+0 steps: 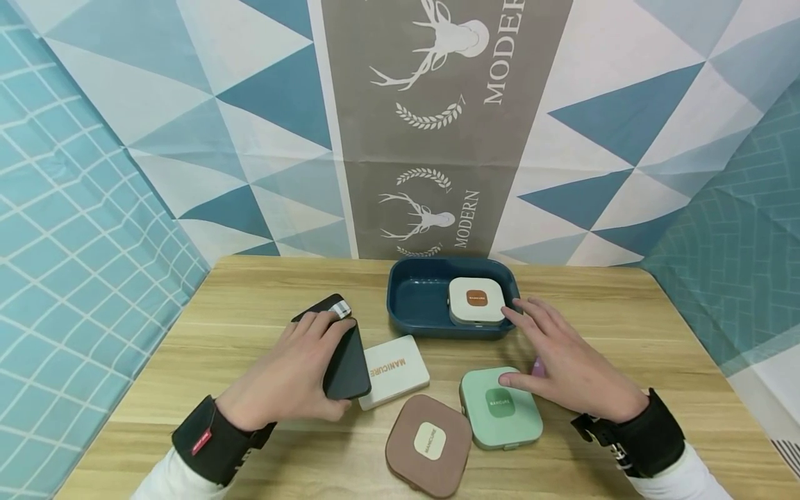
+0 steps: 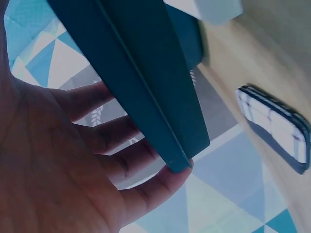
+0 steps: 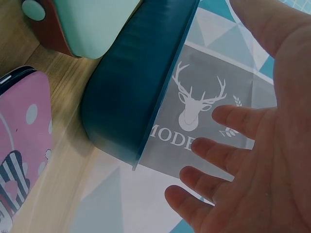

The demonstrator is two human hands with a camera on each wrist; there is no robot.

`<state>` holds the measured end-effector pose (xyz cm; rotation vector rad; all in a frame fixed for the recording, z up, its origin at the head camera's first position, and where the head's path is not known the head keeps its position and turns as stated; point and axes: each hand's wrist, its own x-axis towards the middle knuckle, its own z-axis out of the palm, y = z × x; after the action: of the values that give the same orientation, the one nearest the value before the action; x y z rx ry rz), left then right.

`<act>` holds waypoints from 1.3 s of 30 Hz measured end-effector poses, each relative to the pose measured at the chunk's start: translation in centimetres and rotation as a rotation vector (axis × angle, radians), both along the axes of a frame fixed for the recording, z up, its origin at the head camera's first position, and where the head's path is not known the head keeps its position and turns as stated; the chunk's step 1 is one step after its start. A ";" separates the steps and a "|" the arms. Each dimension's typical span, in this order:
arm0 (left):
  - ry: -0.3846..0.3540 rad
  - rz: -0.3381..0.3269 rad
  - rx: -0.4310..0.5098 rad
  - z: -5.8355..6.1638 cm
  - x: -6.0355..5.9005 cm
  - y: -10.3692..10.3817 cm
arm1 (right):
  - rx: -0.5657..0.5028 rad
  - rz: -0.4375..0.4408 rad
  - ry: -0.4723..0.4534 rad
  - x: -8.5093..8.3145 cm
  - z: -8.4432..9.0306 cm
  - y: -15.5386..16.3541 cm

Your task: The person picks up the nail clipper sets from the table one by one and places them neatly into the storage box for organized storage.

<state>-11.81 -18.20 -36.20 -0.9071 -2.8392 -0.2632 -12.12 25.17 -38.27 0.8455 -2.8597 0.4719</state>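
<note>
My left hand [image 1: 300, 375] grips a flat dark case [image 1: 346, 364] at the table's left, thumb under it and fingers over its top edge. From the left wrist the dark case [image 2: 146, 73] lies across my fingertips [image 2: 160, 179]. Just beyond it a dark case with a plaid patch [image 1: 325, 305] [image 2: 274, 128] lies on the table. My right hand [image 1: 562, 361] [image 3: 252, 160] is open with fingers spread, hovering between the dark blue tray [image 1: 412, 298] [image 3: 131, 97] and a green case [image 1: 500, 410]. A cream case with a brown square [image 1: 476, 300] sits in the tray's right half.
A white case marked MANICURE [image 1: 394, 371] and a brown case with a cream square [image 1: 428, 444] lie on the wooden table [image 1: 625, 326] between my hands. A pink dotted case [image 1: 537, 366] [image 3: 24, 141] lies partly under my right hand. Patterned backdrops stand behind and at both sides.
</note>
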 end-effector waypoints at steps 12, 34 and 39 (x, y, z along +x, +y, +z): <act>0.009 -0.044 0.013 1.8 -2.3 1.7 | 0.011 -0.007 0.005 -0.1 -0.2 0.2; -0.005 -0.107 0.011 3.7 -7.6 5.9 | 0.013 -0.010 -0.002 0.0 -0.3 0.2; -0.005 -0.117 0.001 3.9 -9.1 7.2 | 0.008 -0.010 -0.001 0.0 -0.2 0.1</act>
<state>-20.87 -11.02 -32.34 -1.0754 -2.7945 -0.2804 -12.08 25.31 -38.51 0.8327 -2.8672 0.4599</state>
